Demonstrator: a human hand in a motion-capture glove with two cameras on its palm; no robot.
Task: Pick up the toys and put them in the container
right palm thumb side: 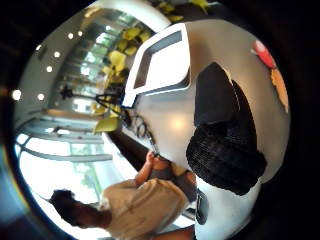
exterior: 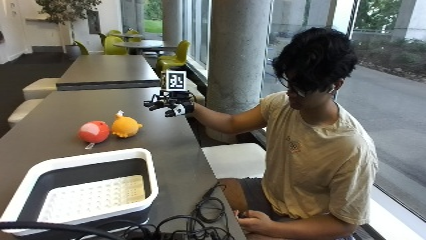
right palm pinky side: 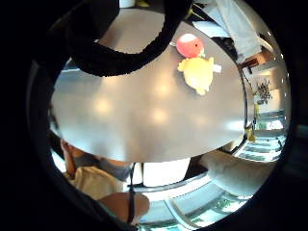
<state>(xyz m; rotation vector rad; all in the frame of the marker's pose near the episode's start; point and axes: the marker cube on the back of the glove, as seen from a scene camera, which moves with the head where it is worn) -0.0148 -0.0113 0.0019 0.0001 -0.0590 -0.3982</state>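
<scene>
Long grey counter (exterior: 46, 140) bearing a red round toy (exterior: 94, 132) touching a yellow plush toy (exterior: 124, 126), a white-rimmed container (exterior: 86, 187) nearer its end, and black cables (exterior: 193, 222) beside that container.

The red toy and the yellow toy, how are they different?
The red toy is a round ball shape; the yellow toy is longer with a little point on top. The red toy lies nearer the container; the yellow toy lies nearer the hand. Both are soft-looking, rest side by side on the table, and neither is picked up yet.
</scene>
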